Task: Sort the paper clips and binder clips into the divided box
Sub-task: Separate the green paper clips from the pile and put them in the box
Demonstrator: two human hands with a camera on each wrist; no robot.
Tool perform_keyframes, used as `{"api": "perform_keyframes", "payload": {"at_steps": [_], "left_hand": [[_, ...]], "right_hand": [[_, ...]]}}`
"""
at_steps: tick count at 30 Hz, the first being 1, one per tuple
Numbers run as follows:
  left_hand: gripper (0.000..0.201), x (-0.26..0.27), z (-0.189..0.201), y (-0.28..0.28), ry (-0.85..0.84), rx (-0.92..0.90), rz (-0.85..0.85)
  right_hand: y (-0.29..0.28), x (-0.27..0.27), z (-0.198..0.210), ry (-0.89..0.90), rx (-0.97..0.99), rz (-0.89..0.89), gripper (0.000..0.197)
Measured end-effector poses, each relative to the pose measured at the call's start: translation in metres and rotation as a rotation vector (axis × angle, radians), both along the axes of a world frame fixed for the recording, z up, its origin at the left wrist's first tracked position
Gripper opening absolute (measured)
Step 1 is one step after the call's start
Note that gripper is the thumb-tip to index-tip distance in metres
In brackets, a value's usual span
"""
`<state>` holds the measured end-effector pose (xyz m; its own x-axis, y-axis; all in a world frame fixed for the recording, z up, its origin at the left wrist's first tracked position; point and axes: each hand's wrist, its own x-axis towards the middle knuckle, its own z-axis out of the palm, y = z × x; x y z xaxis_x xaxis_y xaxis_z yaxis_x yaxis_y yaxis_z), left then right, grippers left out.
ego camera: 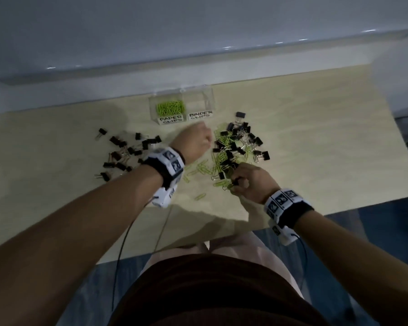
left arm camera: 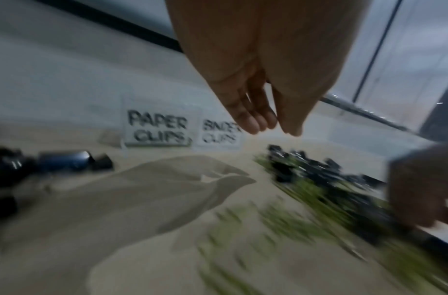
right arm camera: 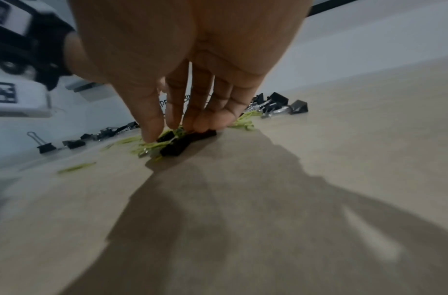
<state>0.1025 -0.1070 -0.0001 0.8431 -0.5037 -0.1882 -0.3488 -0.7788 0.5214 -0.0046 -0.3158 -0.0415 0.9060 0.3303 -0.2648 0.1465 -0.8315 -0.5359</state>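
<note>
Green paper clips [ego camera: 170, 107] fill one of two box compartments; left hand [left arm camera: 256, 111] relaxed, right hand [right arm camera: 190, 111] pinching clips.

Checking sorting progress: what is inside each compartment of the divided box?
The divided box holds green paper clips in its PAPER CLIPS side; the BINDER CLIPS side looks empty, its front floor hidden by the label.

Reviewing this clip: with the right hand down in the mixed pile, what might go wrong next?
1. The right hand has its fingertips on black binder clips tangled with green paper clips; a grab may lift both kinds together.
2. The divided box has two adjacent compartments, so a drop could land in the wrong one.
3. The left hand is blurred over the table and may scatter loose clips.
</note>
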Motion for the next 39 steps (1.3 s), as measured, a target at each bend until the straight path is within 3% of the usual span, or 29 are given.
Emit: {"api": "perform_keyframes", "payload": {"at_steps": [4, 11, 14, 20, 25, 29, 34, 39], "left_hand": [[0.015, -0.056, -0.019, -0.023, 0.094, 0.090, -0.199], [0.014, -0.072, -0.032, -0.035, 0.026, 0.116, -0.101], [0.010, -0.072, -0.031, -0.032, 0.030, 0.065, -0.069], [0.012, -0.070, -0.033, -0.013, 0.116, -0.080, 0.036], [0.021, -0.072, -0.037, -0.012, 0.123, 0.009, -0.037], [0.023, -0.078, -0.037, -0.025, 0.081, 0.046, 0.031], [0.011, -0.082, -0.040, -0.032, 0.113, 0.026, 0.118], [0.021, -0.081, -0.043, -0.029, 0.179, -0.041, 0.129]], "right_hand": [[0.003, -0.013, -0.004, -0.093, 0.019, 0.017, 0.032], [0.004, -0.024, -0.007, -0.222, 0.107, 0.031, 0.014], [-0.002, -0.026, -0.009, -0.232, 0.182, 0.015, 0.026], [-0.021, -0.018, -0.001, -0.215, 0.315, -0.295, 0.015], [-0.052, 0.002, -0.003, -0.327, 0.183, -0.494, 0.010], [-0.047, 0.000, -0.010, -0.346, 0.036, -0.459, 0.013], [-0.004, -0.008, -0.015, -0.283, 0.082, -0.307, 0.019], [0.016, -0.004, -0.025, -0.176, 0.042, -0.371, 0.020]]}}
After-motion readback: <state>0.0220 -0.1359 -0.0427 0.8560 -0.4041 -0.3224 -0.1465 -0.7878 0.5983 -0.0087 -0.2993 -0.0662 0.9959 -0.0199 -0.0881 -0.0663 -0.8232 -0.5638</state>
